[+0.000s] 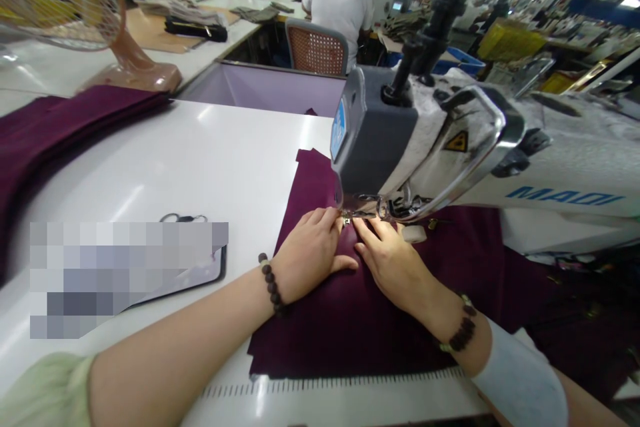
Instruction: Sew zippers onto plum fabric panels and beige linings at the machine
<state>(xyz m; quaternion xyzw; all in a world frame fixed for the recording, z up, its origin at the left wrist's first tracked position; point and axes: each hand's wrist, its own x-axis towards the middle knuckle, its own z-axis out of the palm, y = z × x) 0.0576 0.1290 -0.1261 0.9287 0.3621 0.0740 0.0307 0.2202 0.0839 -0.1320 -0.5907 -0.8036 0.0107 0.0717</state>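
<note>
A piece of dark maroon fabric (360, 327) lies flat under the head of a sewing machine (385, 140). On its left part rests my left hand (310, 250), palm down, fingers stretched toward the presser foot (347, 216) and thumb pointing right. My right hand (395, 263) presses on the cloth just right of the foot, its fingers spread forward. Both hands lie flat on the fabric, one on each side of the needle area. The needle itself is too small to make out. Each wrist wears a dark beaded bracelet.
A stack of maroon fabric (75, 120) lies at the left, near a brown fan (135, 60). Thread snips (184, 218) and a partly blurred flat object (200, 273) are on the white table (225, 153). Behind it is a lilac bin (280, 87); a person (337, 0) sits beyond.
</note>
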